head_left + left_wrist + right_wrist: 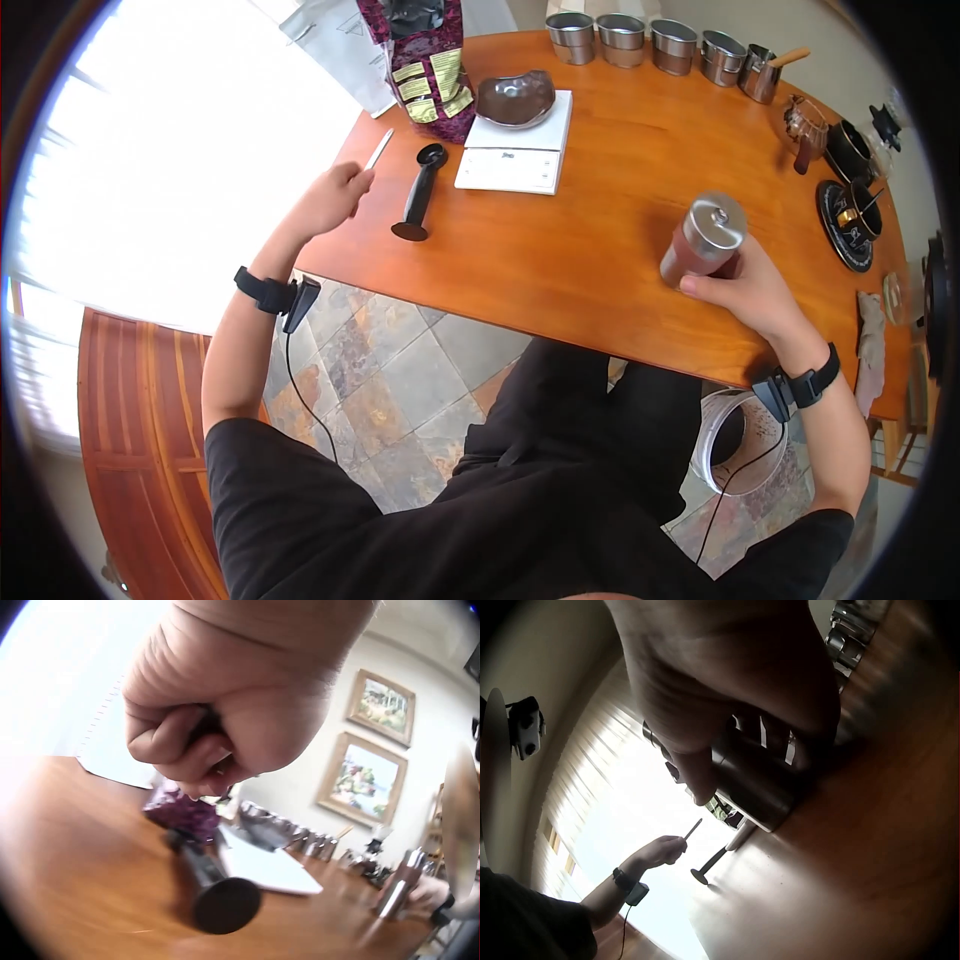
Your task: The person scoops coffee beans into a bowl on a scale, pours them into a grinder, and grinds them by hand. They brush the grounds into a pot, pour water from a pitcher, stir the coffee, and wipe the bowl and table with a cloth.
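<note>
Both fingers-sets grip: left hand [335,197] a knife [379,149], right hand [752,291] a grinder [702,238].

The left hand [335,195] is hovering raised with its fingers [176,746] curling tightly into a fist, forearm stretching forward. The right hand [745,290] is reaching out low, its fingers wrapping in a firm grip, thumb [697,776] pressing inward.

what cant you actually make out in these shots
- Thin tool in the left hand: its held end is buried in the fist in the left wrist view; too small in the head view to identify.
- Grinder base: covered by the right hand; dark and close in the right wrist view.
- Scale display: too small.
- Tins: contents unseen.
</note>
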{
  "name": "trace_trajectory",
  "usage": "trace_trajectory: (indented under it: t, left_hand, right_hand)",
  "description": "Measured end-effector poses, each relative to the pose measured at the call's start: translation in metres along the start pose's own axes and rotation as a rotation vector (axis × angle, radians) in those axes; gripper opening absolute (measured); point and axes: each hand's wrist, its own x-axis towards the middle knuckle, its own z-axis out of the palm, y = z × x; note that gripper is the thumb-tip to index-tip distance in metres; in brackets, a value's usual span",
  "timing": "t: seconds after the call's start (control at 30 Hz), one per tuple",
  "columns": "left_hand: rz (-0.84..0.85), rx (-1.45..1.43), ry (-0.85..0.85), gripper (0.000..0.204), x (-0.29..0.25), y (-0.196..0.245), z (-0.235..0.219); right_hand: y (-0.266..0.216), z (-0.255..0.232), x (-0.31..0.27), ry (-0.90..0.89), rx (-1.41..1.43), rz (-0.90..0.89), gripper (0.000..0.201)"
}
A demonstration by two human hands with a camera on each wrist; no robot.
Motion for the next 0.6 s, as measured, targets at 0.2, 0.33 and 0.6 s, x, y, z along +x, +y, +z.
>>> trace_trajectory:
  t: [0.2,0.33,0.6]
  left_hand:
    - [0.105,0.179,0.056,0.040,0.033,-0.050,0.049]
    - [-0.076,0.178,-0.034,0.044,0.026,-0.011,0.049]
    - [-0.150,0.096,-0.067,0.041,0.027,-0.017,0.035]
  right_hand:
    - [-0.010,-0.013,0.013,-0.099,0.062,-0.053,0.056]
    - [-0.006,-0.030,0.022,-0.139,0.356,-0.011,0.047]
    - [0.002,-0.049,0.034,-0.144,0.507,-0.011,0.049]
